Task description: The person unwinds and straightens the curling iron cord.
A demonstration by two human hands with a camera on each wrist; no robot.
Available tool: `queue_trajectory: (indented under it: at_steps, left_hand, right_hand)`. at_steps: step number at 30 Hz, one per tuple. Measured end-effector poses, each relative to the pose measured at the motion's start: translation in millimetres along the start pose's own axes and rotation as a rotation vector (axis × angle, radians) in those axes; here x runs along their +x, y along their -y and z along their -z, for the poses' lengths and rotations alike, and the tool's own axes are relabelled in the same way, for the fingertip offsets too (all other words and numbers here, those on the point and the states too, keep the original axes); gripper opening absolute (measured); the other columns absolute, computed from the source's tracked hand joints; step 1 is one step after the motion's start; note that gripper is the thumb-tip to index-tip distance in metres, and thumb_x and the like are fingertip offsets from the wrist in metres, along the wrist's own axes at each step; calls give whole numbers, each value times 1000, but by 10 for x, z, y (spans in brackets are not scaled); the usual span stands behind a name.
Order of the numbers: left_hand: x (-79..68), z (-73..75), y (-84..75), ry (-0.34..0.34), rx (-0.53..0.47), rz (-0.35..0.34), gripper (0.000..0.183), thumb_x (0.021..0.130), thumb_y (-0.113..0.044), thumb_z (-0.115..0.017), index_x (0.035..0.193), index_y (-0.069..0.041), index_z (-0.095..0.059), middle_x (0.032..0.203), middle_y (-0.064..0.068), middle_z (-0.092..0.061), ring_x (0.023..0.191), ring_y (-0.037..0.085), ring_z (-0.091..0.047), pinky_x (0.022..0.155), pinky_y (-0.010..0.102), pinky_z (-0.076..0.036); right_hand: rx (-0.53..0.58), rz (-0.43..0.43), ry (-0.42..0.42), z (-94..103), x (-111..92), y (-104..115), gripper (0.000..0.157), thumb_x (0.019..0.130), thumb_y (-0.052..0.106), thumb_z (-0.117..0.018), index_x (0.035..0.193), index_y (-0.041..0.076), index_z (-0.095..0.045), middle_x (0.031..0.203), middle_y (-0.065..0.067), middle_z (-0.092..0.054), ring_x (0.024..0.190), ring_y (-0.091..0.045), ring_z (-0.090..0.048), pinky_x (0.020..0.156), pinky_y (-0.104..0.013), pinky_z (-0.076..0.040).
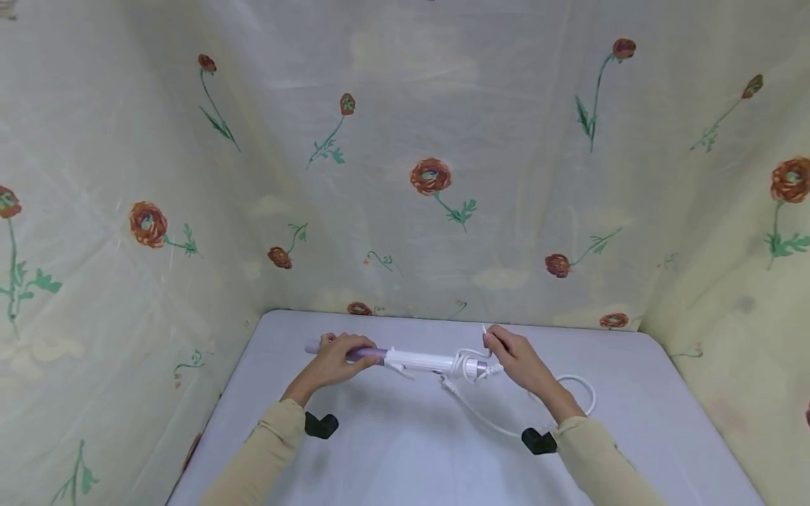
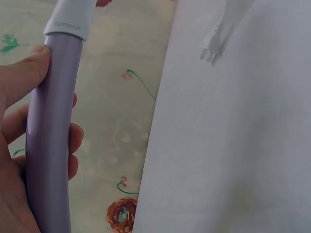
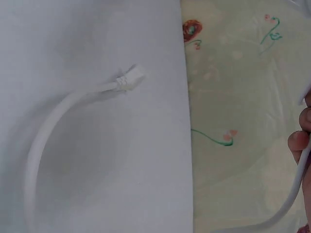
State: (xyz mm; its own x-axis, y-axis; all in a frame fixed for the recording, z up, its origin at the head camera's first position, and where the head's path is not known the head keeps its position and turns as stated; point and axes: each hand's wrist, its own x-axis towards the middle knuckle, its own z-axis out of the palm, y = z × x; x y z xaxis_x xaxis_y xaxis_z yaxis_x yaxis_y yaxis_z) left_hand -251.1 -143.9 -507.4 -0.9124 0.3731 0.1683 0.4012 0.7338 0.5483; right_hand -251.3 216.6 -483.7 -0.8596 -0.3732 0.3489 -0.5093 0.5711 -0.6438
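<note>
My left hand (image 1: 342, 357) grips the purple handle of a long wand-shaped electric appliance (image 2: 53, 107), thumb on one side and fingers wrapped round the other. A white collar with small lettering tops the handle in the left wrist view. The appliance lies crosswise in the head view, with its white section (image 1: 418, 361) to the right of the hand. Loops of white power cord (image 1: 467, 365) circle its right end. My right hand (image 1: 517, 357) pinches part of this cord (image 3: 294, 187) between its fingertips, just beyond that end. The plug (image 3: 132, 77) hangs or lies below, prongs showing in the left wrist view.
Under the hands is a white-covered table (image 1: 392, 450). More cord curves over its right side in a loop (image 1: 585, 390). Pale curtains (image 1: 493, 211) printed with red flowers close off the back and both sides. Dark straps (image 1: 321, 425) show by both wrists.
</note>
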Motion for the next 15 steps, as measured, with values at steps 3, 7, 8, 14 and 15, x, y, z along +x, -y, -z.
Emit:
queue_trajectory:
  at_steps: [3,7,8,14,15]
  left_hand:
    - [18,-1,-3,3,-32,44,43,75,-65,-48,101,-34,-60,100,-11,-63,88,12,-49,84,41,-17]
    - [42,-8,-5,-24,-33,80,43,76,-65,-46,101,-33,-60,100,-9,-64,86,12,-51,83,39,-18]
    - [45,-11,-5,-36,-18,84,43,76,-65,-46,101,-33,-60,99,-10,-64,86,12,-51,82,38,-19]
    - [52,6,-47,-95,51,77,39,77,-60,-51,100,-29,-61,94,-8,-65,82,12,-50,78,38,-19]
    - [52,11,-56,-99,49,82,39,77,-58,-52,100,-28,-61,94,-7,-65,82,12,-50,79,39,-19]
  right_hand:
    - [14,-79,-9,-98,-68,-43,15,94,25,-41,85,16,-50,66,3,-45,56,-7,-40,51,-23,-36]
    - [-55,-152,-69,-289,-164,-71,12,94,20,-43,87,12,-47,63,3,-46,51,-6,-37,46,-22,-34]
    - [-68,-178,-92,-342,-185,-65,9,93,17,-44,89,10,-46,63,2,-47,49,-6,-37,45,-22,-34]
    - [-109,-269,-242,-616,-242,-2,27,83,9,-55,102,4,-36,81,-8,-52,59,-11,-48,49,-23,-38]
    - [-117,-244,-252,-646,-246,9,30,82,7,-56,106,3,-38,89,-11,-51,68,-14,-51,56,-25,-42]
